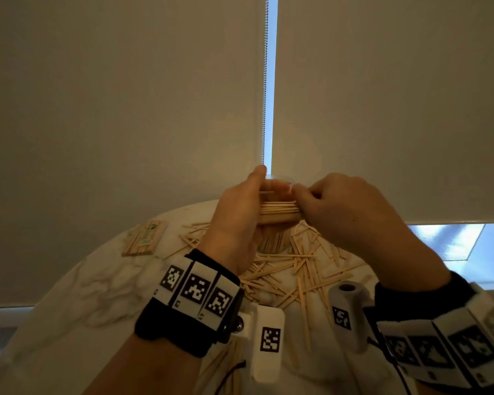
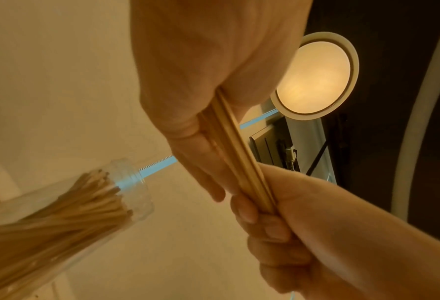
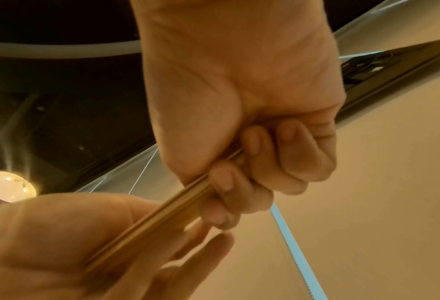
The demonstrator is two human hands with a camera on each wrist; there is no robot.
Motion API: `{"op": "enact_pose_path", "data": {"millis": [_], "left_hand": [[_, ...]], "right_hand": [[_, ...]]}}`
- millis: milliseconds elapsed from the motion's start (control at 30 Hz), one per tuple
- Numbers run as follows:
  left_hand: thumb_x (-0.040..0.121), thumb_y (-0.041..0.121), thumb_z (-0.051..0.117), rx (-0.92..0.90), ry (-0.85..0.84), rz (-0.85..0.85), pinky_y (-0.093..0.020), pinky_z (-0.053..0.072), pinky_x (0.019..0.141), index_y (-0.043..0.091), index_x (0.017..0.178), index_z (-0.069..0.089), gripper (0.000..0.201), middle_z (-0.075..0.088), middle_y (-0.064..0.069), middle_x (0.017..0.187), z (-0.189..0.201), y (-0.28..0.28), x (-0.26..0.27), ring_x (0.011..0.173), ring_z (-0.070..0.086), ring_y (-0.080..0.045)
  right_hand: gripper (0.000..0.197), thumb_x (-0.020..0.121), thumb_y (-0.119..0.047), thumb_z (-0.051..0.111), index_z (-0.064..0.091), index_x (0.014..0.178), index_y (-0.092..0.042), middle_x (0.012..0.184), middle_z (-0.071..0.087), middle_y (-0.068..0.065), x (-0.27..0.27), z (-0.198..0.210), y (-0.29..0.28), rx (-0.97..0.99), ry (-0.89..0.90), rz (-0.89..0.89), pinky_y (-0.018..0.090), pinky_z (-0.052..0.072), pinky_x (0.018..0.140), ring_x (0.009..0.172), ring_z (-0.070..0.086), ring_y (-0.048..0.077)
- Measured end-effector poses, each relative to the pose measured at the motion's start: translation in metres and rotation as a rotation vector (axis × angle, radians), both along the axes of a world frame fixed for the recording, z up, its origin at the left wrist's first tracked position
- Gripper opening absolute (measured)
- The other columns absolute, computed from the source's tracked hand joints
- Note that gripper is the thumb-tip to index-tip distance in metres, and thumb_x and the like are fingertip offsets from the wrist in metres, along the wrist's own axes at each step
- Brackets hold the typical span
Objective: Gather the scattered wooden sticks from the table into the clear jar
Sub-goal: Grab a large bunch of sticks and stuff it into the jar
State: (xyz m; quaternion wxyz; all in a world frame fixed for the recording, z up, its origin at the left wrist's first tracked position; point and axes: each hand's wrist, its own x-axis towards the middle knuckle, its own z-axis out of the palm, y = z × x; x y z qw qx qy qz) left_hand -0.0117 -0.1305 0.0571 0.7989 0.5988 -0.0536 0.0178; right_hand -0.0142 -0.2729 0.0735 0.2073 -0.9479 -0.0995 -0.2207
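Head view: a bundle of wooden sticks (image 1: 280, 213) is held level above a round marbled bench (image 1: 77, 283), in front of drawn blinds. The left end is clasped by the left hand (image 1: 237, 220), the right end by the right hand (image 1: 351, 215). The clear jar (image 1: 274, 240) is seen just beneath and behind the bundle, largely hidden by the hands, with sticks already inside. Many loose sticks (image 1: 297, 277) are scattered on the bench around the jar, and a flat pack of sticks (image 1: 144, 238) lies well to the left.

Left wrist view: the bundle (image 2: 239, 154) is shown running from the left palm (image 2: 213, 81) into the right hand (image 2: 285, 233), whose fingers are curled tight around it. The left grip is pressed along the sticks, the fingers nearly straight. The jar (image 2: 59, 205), well filled, is seen to the side.

Right wrist view: the right grip (image 3: 239, 162) is closed around one end of the bundle (image 3: 162, 211); the other end is cradled in the left hand (image 3: 72, 243), its fingers loosely spread.

The step in hand is judged to be squaring a gathered handful. Next, the bundle would need to be tipped upright and lowered, ends first, into the jar mouth.
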Motion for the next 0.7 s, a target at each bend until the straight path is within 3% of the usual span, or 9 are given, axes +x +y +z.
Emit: {"op": "enact_pose_path", "data": {"millis": [100,200,300,400,533,600,633,700], "left_hand": [[0.096,0.039,0.06,0.236,-0.012,0.001,-0.018,0.043,0.039,0.01,0.081,0.072,0.035,0.069,-0.006,0.07,-0.007,0.005,0.004,0.047,0.06,-0.011],[0.088,0.041,0.071,0.324,-0.078,0.012,-0.016,0.034,0.038,0.013,0.08,0.075,0.03,0.064,-0.005,0.069,-0.015,0.009,0.008,0.042,0.044,-0.007],[0.089,0.037,0.072,0.25,-0.108,0.11,-0.017,0.035,0.039,0.014,0.071,0.071,0.029,0.061,-0.004,0.063,-0.012,0.014,0.01,0.042,0.043,-0.008],[0.094,0.031,0.067,0.185,-0.154,0.212,-0.02,0.039,0.041,0.011,0.079,0.063,0.026,0.059,0.0,0.062,-0.011,0.014,0.014,0.043,0.049,-0.009],[0.094,0.036,0.065,0.212,-0.161,0.285,-0.027,0.055,0.063,0.013,0.107,0.061,0.027,0.064,0.002,0.088,-0.009,0.011,0.016,0.072,0.064,-0.009],[0.095,0.04,0.061,0.189,-0.144,0.239,-0.031,0.058,0.072,0.015,0.107,0.066,0.028,0.07,0.0,0.092,-0.006,0.011,0.014,0.081,0.069,-0.013],[0.095,0.042,0.059,0.179,-0.133,0.188,-0.034,0.059,0.071,0.016,0.104,0.069,0.029,0.073,-0.002,0.094,-0.004,0.01,0.012,0.082,0.072,-0.017],[0.096,0.043,0.059,0.199,-0.113,0.07,-0.031,0.056,0.055,0.015,0.097,0.073,0.032,0.075,-0.009,0.085,-0.004,0.009,0.007,0.065,0.071,-0.021]], "right_hand": [[0.048,0.103,-0.043,0.04,0.06,0.064,-0.023,0.057,0.057,-0.001,-0.002,0.002,-0.006,0.005,0.047,0.036,0.026,0.038,0.051,0.052,0.053,0.012],[0.046,0.103,-0.046,0.042,0.054,0.063,-0.026,0.058,0.055,-0.004,-0.007,0.007,-0.009,0.046,0.046,0.084,0.023,0.032,0.05,0.053,0.051,0.008],[0.045,0.101,-0.051,0.041,0.053,0.064,-0.028,0.056,0.053,-0.005,-0.009,0.008,-0.007,0.031,-0.044,0.141,0.023,0.031,0.051,0.051,0.049,0.007],[0.052,0.101,-0.053,0.037,0.059,0.063,-0.025,0.051,0.051,-0.003,-0.006,0.001,0.004,-0.013,-0.14,0.088,0.026,0.033,0.05,0.047,0.048,0.01],[0.06,0.1,-0.052,0.037,0.06,0.056,-0.017,0.045,0.046,-0.001,0.0,-0.004,0.005,0.016,-0.193,-0.047,0.029,0.038,0.05,0.043,0.045,0.014],[0.061,0.1,-0.052,0.034,0.058,0.057,-0.017,0.047,0.046,-0.001,0.002,-0.004,0.004,0.001,-0.173,-0.08,0.027,0.036,0.05,0.044,0.044,0.014],[0.06,0.101,-0.052,0.033,0.057,0.057,-0.018,0.048,0.046,-0.001,0.003,-0.004,0.004,-0.007,-0.164,-0.092,0.027,0.035,0.05,0.044,0.044,0.014],[0.057,0.101,-0.05,0.033,0.057,0.06,-0.019,0.05,0.047,-0.002,0.003,-0.004,0.004,-0.015,-0.158,-0.106,0.027,0.035,0.052,0.045,0.044,0.014]]}}
